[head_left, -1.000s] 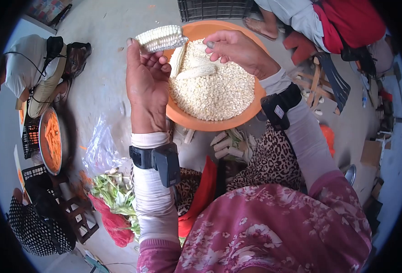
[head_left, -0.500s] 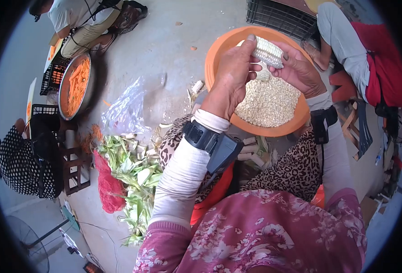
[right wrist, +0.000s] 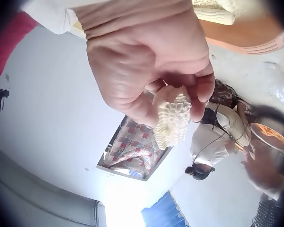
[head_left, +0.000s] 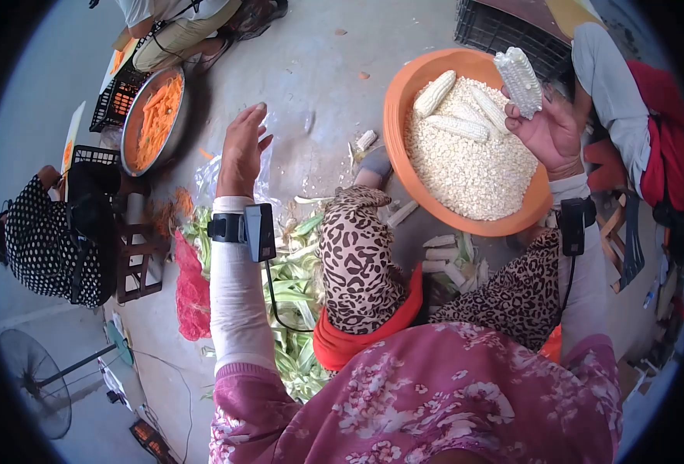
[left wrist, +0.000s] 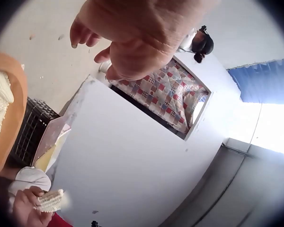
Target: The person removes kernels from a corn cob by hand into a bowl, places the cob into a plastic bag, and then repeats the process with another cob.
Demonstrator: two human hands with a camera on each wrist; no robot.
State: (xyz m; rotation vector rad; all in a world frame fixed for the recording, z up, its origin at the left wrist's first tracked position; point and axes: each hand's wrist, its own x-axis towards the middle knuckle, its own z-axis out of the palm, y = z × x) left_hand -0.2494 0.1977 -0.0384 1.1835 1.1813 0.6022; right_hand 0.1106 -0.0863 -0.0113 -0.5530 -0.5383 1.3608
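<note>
My right hand (head_left: 547,131) grips a partly shelled corn cob (head_left: 518,81) between thumb and fingers, raised above the right rim of an orange basin (head_left: 398,127). Up close in the right wrist view, the cob (right wrist: 173,118) has pale kernels along one side and a rough stripped face. Loose kernels (head_left: 473,182) fill the basin, and whole ears of corn (head_left: 458,128) lie on top of them. Out to the left, my left hand (head_left: 241,151) holds nothing, its fingers loosely extended over a clear plastic bag (head_left: 263,172). The left wrist view shows that bare palm (left wrist: 142,38) too.
Green husks (head_left: 295,286) and a red mesh bag (head_left: 191,290) lie left of my legs. Stripped cobs (head_left: 442,255) rest between my feet. Other people sit nearby, beside a metal bowl of orange strips (head_left: 173,139). A black crate (head_left: 504,35) stands behind the basin.
The cob has passed from my left hand to my right, with both hands on it half a second ago. My left hand has swung away leftward. The head view has turned left.
</note>
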